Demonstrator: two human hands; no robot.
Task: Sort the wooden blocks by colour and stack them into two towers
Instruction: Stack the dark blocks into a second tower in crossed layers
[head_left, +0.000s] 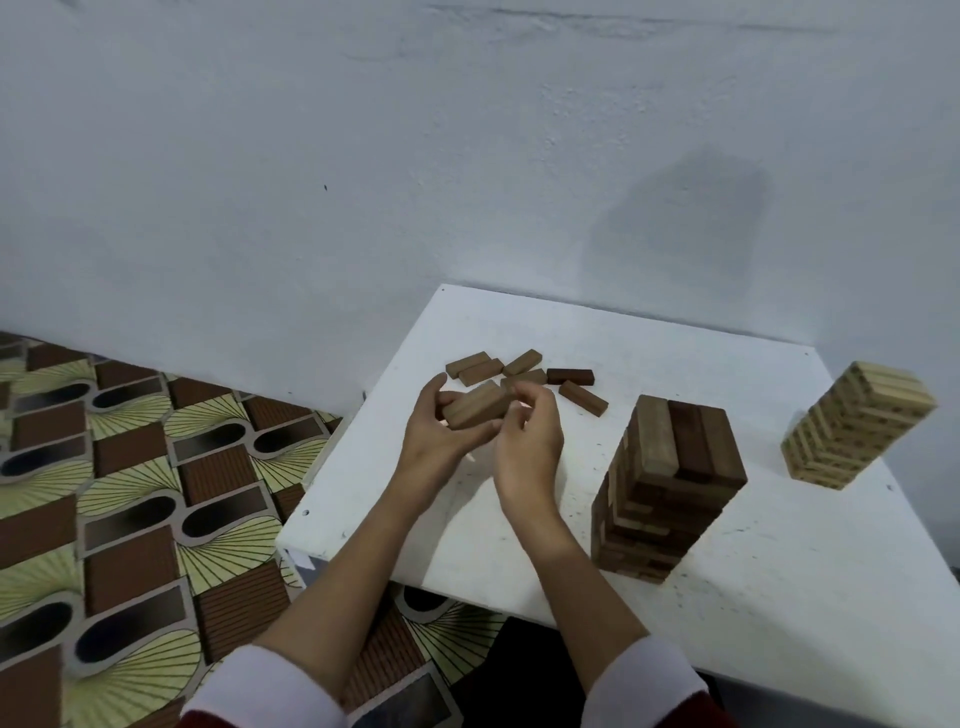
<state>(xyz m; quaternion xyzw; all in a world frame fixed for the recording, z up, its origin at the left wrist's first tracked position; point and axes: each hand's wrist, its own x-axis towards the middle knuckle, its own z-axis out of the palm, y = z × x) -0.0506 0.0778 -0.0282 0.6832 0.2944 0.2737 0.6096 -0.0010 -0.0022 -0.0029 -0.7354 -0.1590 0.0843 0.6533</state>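
Above the white table (753, 582), my left hand (441, 431) holds a small bundle of brown wooden blocks (475, 408) in its curled fingers. My right hand (530, 431) is beside it with bent fingers at the bundle's right end; whether it grips a block is unclear. Several loose brown blocks (519, 369) lie on the table just beyond my hands, one of them dark (570, 376). A tall tower of brown blocks (670, 483) stands to the right of my hands. A tower of pale blocks (857, 426) stands at the far right.
The table stands against a pale blue wall (467, 156). Left of the table, a patterned floor mat (130, 493) covers the floor. The table's front left corner (291, 545) is near my left forearm.
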